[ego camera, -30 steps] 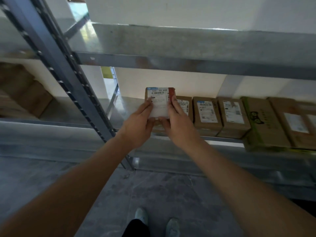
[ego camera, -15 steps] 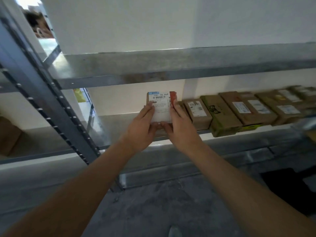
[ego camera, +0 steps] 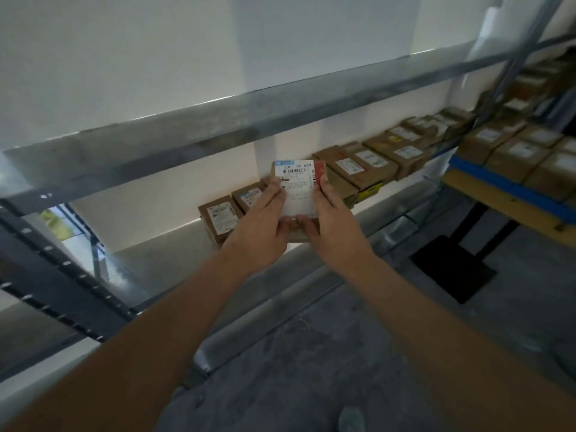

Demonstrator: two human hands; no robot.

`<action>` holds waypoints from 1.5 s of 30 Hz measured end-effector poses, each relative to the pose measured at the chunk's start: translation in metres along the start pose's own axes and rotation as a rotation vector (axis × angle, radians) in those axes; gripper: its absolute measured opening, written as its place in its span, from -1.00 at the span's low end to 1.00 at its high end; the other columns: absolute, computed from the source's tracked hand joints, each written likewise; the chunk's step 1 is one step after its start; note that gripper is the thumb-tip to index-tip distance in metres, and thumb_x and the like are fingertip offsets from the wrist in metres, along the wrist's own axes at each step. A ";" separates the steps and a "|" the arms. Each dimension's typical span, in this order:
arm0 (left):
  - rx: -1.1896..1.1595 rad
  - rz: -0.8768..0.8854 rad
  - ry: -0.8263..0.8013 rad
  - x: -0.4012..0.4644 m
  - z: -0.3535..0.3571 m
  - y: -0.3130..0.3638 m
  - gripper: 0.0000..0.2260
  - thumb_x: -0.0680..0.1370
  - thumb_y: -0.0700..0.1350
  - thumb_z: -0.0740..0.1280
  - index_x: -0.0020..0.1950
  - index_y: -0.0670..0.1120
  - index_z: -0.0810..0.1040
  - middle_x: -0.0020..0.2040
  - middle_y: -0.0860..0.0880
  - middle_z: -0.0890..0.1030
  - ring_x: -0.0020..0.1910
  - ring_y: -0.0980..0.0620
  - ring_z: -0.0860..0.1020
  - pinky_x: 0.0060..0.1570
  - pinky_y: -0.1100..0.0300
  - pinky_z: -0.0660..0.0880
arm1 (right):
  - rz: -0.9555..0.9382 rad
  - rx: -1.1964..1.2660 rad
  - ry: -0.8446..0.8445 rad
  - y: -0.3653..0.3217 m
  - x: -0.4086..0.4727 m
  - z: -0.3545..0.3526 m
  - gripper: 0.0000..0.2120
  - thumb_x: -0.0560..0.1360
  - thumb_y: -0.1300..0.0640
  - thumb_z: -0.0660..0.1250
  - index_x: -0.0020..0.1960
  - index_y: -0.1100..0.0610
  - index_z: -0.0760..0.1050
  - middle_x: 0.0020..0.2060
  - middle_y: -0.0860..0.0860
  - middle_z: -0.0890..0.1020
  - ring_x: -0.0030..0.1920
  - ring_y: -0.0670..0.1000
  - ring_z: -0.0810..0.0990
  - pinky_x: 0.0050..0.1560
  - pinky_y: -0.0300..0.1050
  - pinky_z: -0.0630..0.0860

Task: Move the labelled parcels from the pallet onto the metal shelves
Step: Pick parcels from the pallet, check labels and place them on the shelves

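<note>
A small brown parcel (ego camera: 298, 188) with a white barcode label and a red side strip is held upright in front of the metal shelf (ego camera: 162, 260). My left hand (ego camera: 260, 227) grips its left edge and my right hand (ego camera: 335, 226) grips its right edge, fingers curled under its bottom. Behind it a row of labelled cardboard parcels (ego camera: 364, 165) lies along the shelf. At the far right, the pallet (ego camera: 498, 194) with a blue edge carries several more parcels (ego camera: 514, 151).
An upper shelf beam (ego camera: 249, 120) crosses just above the parcel. A dark perforated upright (ego camera: 53, 275) stands at the left. The shelf surface left of the parcel row is bare metal. Grey concrete floor (ego camera: 311, 353) lies below, with a black stand base (ego camera: 455, 266) under the pallet.
The view has swung left and tilted, so the shelf row now runs up to the right and the pallet shows. Both hands still hold the parcel upright, now in front of the row's middle.
</note>
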State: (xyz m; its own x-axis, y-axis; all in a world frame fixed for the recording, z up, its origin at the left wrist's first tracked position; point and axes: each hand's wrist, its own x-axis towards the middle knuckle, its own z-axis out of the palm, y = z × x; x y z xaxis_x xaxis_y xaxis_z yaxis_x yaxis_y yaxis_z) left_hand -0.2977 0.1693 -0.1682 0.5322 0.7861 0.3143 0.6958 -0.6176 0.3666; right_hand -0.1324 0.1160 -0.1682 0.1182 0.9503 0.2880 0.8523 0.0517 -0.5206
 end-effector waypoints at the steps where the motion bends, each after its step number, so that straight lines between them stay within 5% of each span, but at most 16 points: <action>1: -0.004 0.020 -0.009 0.005 0.003 0.006 -0.46 0.69 -0.10 0.24 0.62 -0.25 0.20 0.67 -0.12 0.09 0.64 -0.01 0.05 0.43 0.44 -0.25 | 0.019 -0.001 0.010 0.005 -0.003 -0.006 -0.32 0.65 -0.03 0.26 0.64 0.18 0.05 0.63 0.05 0.06 0.59 0.06 0.14 0.51 0.10 0.33; 10: -0.044 0.173 -0.066 0.062 0.044 0.085 -0.46 0.70 -0.08 0.21 0.63 -0.23 0.17 0.68 -0.09 0.04 0.64 0.01 0.05 0.41 0.47 -0.25 | 0.132 -0.012 0.123 0.081 -0.017 -0.068 -0.35 0.64 0.02 0.27 0.62 0.19 0.10 0.64 0.03 0.05 0.53 0.08 0.29 0.41 0.07 0.44; 14: -0.086 0.217 -0.095 0.097 0.071 0.129 -0.47 0.69 -0.10 0.24 0.61 -0.27 0.21 0.67 -0.12 0.08 0.63 -0.01 0.09 0.55 0.30 -0.06 | 0.163 -0.030 0.154 0.128 -0.016 -0.102 -0.34 0.65 0.01 0.27 0.63 0.20 0.09 0.64 0.04 0.04 0.57 0.05 0.20 0.49 0.03 0.35; 21: -0.119 0.262 -0.124 0.158 0.129 0.207 -0.47 0.69 -0.10 0.24 0.61 -0.26 0.21 0.67 -0.10 0.08 0.64 0.01 0.05 0.47 0.36 -0.09 | 0.208 -0.076 0.187 0.220 -0.013 -0.156 -0.34 0.66 0.01 0.28 0.62 0.23 0.09 0.65 0.06 -0.01 0.61 0.01 0.06 0.48 -0.25 0.07; 31: -0.180 0.332 -0.226 0.232 0.204 0.289 -0.48 0.68 -0.10 0.24 0.60 -0.26 0.24 0.67 -0.10 0.09 0.64 -0.03 0.10 0.59 0.04 0.16 | 0.339 -0.083 0.223 0.328 -0.010 -0.208 -0.33 0.65 -0.04 0.26 0.63 0.17 0.10 0.65 -0.01 -0.03 0.58 0.00 0.17 0.42 0.00 0.43; 45: -0.276 0.510 -0.313 0.425 0.311 0.353 -0.47 0.68 -0.08 0.25 0.61 -0.22 0.23 0.67 -0.07 0.07 0.63 -0.04 0.11 0.56 0.06 0.21 | 0.553 -0.177 0.317 0.473 0.093 -0.259 -0.36 0.66 -0.03 0.25 0.62 0.20 0.11 0.65 0.04 -0.02 0.60 0.03 0.07 0.48 -0.17 0.16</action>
State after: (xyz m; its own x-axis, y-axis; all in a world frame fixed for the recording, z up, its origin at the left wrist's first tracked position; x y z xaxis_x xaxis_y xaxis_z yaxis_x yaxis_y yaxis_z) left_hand 0.3243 0.2931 -0.1775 0.9063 0.3378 0.2541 0.1925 -0.8650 0.4635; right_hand 0.4139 0.1497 -0.1793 0.6841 0.6841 0.2531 0.6903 -0.4953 -0.5274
